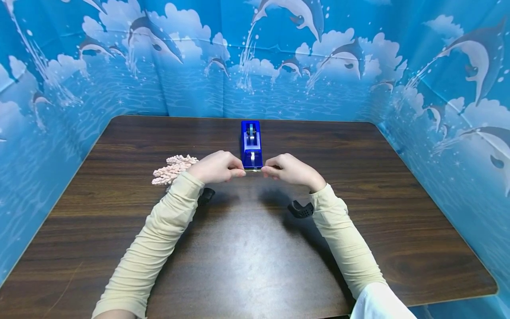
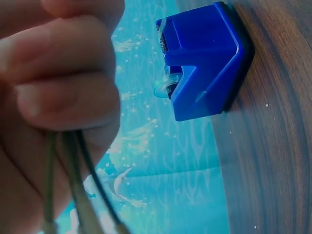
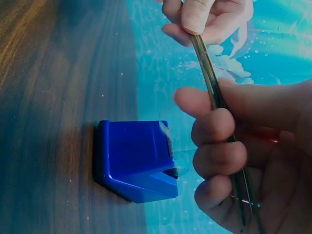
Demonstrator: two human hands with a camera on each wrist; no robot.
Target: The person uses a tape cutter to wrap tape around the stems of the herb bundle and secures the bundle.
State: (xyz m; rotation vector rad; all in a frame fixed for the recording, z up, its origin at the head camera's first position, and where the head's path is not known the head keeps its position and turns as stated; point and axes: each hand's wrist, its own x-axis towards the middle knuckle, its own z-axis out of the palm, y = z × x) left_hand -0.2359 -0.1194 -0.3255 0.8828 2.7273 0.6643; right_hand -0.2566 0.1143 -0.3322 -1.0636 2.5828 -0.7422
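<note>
In the head view my left hand (image 1: 219, 167) and right hand (image 1: 292, 169) face each other just in front of a blue tape dispenser (image 1: 252, 146). Between them runs a thin bundle of stems (image 1: 253, 170), greenish-brown in the right wrist view. Pale pink flower sprigs (image 1: 170, 170) stick out to the left, behind my left hand. The left fingers (image 2: 68, 97) pinch the stems, several of which show below them in the left wrist view. My right hand (image 3: 263, 141) has its fingers curled around the other end of the stems.
A dark wood-grain table (image 1: 358, 248) spreads under the arms. The dispenser stands toward its back edge, with a tape roll (image 2: 166, 87) in it. A blue dolphin-print curtain (image 1: 191, 88) hangs behind and along the sides. Black wrist straps (image 1: 299, 209) hang under the sleeves.
</note>
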